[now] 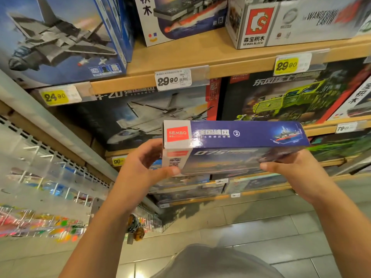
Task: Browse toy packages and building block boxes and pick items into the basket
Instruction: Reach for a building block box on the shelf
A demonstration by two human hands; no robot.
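A dark blue Sembo building block box (232,135) with a red logo is held flat at chest height in front of the shelves, its narrow side toward me. My left hand (140,165) grips its left end, thumb on the underside. My right hand (295,169) holds its right end from below. No basket is in view.
Wooden shelves (180,55) carry big block boxes: a grey jet box (58,39) upper left, a white plane box (144,115) and a green truck box (291,97) behind the held one. Price tags (172,79) line the edges. Pegs with small toy packets (40,221) hang at left. Tiled floor lies below.
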